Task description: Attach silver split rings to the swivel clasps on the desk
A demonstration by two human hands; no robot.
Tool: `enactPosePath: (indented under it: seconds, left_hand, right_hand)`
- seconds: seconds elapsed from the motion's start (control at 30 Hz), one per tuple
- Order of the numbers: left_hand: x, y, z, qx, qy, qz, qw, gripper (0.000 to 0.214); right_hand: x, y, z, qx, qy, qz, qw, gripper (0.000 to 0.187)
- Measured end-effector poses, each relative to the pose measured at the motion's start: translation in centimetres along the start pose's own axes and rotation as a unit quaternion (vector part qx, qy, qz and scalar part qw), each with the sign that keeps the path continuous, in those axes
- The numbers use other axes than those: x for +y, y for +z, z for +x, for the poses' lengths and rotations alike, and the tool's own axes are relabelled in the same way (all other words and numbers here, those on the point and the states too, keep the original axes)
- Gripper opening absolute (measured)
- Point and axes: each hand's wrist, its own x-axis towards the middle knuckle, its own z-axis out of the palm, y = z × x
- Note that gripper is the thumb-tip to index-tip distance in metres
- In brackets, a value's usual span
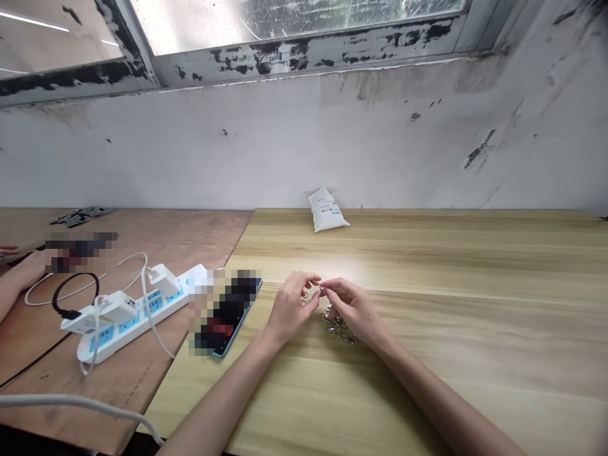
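Left hand [289,309] and right hand [354,310] are held close together above the light wood-grain table [475,266], fingertips nearly meeting; the right hand's fingers are pinched on a small silver clip [323,289]; the left hand's fingers are curled, with a small metal loop [304,297] showing beneath them, and whether they grip it I cannot tell.

A cluster of silver clips [337,326] lies on the table directly under the right hand; the pieces are small, shiny and interlocked, with open loops and narrow bodies; fine detail is too small to make out.

A phone [228,313], pixelated over most of its face, lies on the table just left of the left hand, its blue edge showing; a white pouch [327,210] lies toward the wall, well apart from the hands.

On the adjoining plywood table [156,234] sits a white power strip [142,310] with two white chargers [164,280] plugged in; white cables and a black cable [71,294] loop beside it; a co-worker's hand [28,269] rests at the left edge of the view, near the black cable.

Behind both tables stands a scuffed white wall [285,152], below a window frame [304,57] with peeling paint.
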Motion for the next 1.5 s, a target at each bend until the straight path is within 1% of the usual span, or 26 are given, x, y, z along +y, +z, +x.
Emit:
enactPosePath:
  seconds: [0.2, 0.3, 0.37, 0.43, 0.5, 0.6, 0.67, 0.77, 0.87, 1.0, 1.17, 1.33, 1.5]
  left_hand:
    - [0.0, -0.3, 0.1, -0.035, 0.015, 0.012, 0.999, 0.012]
    - [0.1, -0.4, 0.1, -0.031, 0.018, 0.004, 0.999, 0.012]
    - [0.3, -0.4, 0.1, -0.019, 0.030, -0.010, 0.999, 0.009]
    - [0.6, -0.5, 0.0, -0.007, 0.038, -0.029, 0.999, 0.007]
    - [0.8, -0.6, 0.0, 0.005, 0.039, -0.046, 0.998, 0.005]
    - [1.0, -0.7, 0.0, 0.017, 0.035, -0.058, 0.998, 0.004]
    - [1.1, -0.7, 0.0, 0.011, 0.030, -0.064, 0.997, 0.005]
    - [1.2, -0.6, 0.0, -0.019, 0.023, -0.078, 0.997, 0.008]
    - [1.2, -0.3, 0.0, -0.035, 0.008, -0.086, 0.996, 0.009]
    - [1.1, 0.0, 0.0, -0.031, -0.034, -0.120, 0.992, 0.014]
    - [1.0, -0.1, 0.0, -0.024, -0.065, -0.131, 0.989, 0.016]
    - [1.0, -0.2, 0.0, -0.026, -0.068, -0.121, 0.990, 0.016]
    - [0.8, -0.3, 0.1, -0.033, -0.053, -0.112, 0.992, 0.018]
  right_hand:
    - [-0.1, 0.0, 0.0, -0.001, -0.008, -0.017, 1.000, 0.029]
    - [-0.2, 0.0, 0.0, 0.005, -0.003, 0.000, 1.000, 0.030]
    - [-0.4, -0.1, 0.1, 0.001, 0.016, 0.031, 0.999, 0.031]
    - [-0.6, -0.2, 0.2, -0.016, 0.045, 0.071, 0.996, 0.034]
    - [-0.8, -0.5, 0.3, -0.048, 0.071, 0.108, 0.991, 0.037]
    - [-0.8, -0.8, 0.5, -0.082, 0.086, 0.134, 0.984, 0.039]
    - [-0.6, -0.9, 0.6, -0.082, 0.088, 0.137, 0.983, 0.039]
    - [-0.4, -0.9, 0.6, -0.060, 0.081, 0.131, 0.986, 0.039]
    - [-0.6, -0.8, 0.5, -0.039, 0.057, 0.094, 0.993, 0.036]
    - [-1.0, -0.8, 0.2, -0.030, 0.023, 0.032, 0.999, 0.032]
    - [-0.7, -0.6, 0.2, -0.027, 0.001, -0.001, 1.000, 0.030]
    - [-0.5, -0.5, 0.2, -0.030, 0.008, 0.000, 1.000, 0.029]
    - [-0.6, -0.3, 0.1, -0.034, 0.016, 0.013, 0.999, 0.031]
